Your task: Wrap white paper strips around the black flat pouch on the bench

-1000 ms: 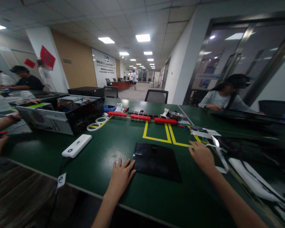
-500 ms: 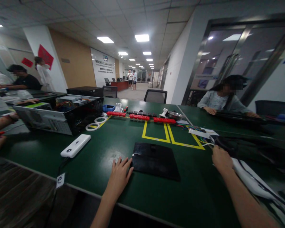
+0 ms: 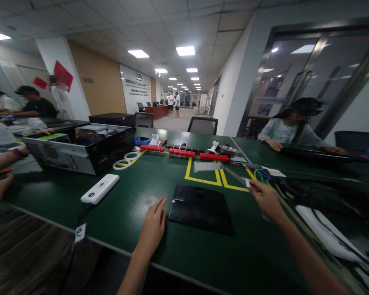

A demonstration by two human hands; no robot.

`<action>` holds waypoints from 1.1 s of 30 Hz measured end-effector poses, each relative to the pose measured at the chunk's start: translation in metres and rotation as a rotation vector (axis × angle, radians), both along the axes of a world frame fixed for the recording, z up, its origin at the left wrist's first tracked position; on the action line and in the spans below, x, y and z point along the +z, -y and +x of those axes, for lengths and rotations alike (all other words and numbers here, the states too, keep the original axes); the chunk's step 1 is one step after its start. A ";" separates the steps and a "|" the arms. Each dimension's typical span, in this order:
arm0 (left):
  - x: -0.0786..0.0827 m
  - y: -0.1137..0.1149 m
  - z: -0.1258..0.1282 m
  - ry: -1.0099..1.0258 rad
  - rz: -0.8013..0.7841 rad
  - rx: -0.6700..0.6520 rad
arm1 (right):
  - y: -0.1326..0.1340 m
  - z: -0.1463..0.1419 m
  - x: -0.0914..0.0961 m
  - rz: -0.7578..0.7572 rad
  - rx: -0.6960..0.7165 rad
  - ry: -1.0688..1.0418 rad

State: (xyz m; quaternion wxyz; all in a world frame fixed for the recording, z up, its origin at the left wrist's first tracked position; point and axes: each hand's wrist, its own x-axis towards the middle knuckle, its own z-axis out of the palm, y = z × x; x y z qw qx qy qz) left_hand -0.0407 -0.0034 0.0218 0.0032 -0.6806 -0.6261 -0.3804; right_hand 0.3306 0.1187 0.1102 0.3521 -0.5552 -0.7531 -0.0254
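My left hand [image 3: 154, 223] rests on the green table [image 3: 126, 221] with its fingers stretched out, just left of a flat black panel [image 3: 201, 211]. Nothing is in it. My right hand [image 3: 267, 200] is raised above the table to the right of the panel. Its fingers pinch a thin, long item with a pale, flat far end [image 3: 207, 166], smeared by motion, so I cannot make out its kind. That pale end hovers over the yellow tape outlines [image 3: 203, 180]. Colored wires [image 3: 261, 175] lie just beyond my right hand.
An open computer case [image 3: 61, 153] stands left; another person's hand [image 3: 0, 184] holds a red-handled tool there. White power bank-like box [image 3: 100, 188], white rings [image 3: 121, 164], red strips [image 3: 182, 152] and a metal bowl [image 3: 228, 150] lie around. A person [image 3: 290, 131] sits across at right.
My right hand has moved left from the wires and lifted the thin, pale-ended item over the tape outlines. My left hand has drawn slightly away from the panel's edge.
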 end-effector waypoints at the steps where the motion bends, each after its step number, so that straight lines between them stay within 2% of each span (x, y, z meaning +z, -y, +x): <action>1: 0.000 -0.001 0.000 0.036 0.006 0.000 | 0.004 -0.012 -0.003 -0.027 0.097 0.020; 4: 0.000 -0.001 -0.001 0.101 0.026 0.004 | 0.017 -0.045 -0.016 -0.149 0.418 0.130; 7: -0.001 -0.001 -0.002 0.104 0.047 0.010 | 0.028 -0.069 -0.030 -0.211 0.573 0.282; 9: 0.000 0.000 -0.002 0.055 0.049 0.005 | 0.033 -0.079 -0.037 -0.181 0.597 0.399; 12: 0.005 0.003 0.003 -0.076 0.045 -0.039 | 0.039 -0.088 -0.044 -0.052 0.597 0.545; 17: 0.013 0.013 0.037 -0.271 -0.005 -0.196 | 0.046 -0.101 -0.051 0.120 0.571 0.674; 20: 0.014 0.017 0.061 -0.372 -0.056 -0.276 | 0.051 -0.108 -0.053 0.123 0.573 0.702; 23: 0.014 0.016 0.074 -0.424 -0.070 -0.257 | 0.053 -0.111 -0.055 0.099 0.602 0.716; 33: 0.018 0.011 0.077 -0.445 -0.159 -0.252 | 0.052 -0.112 -0.056 0.057 0.597 0.729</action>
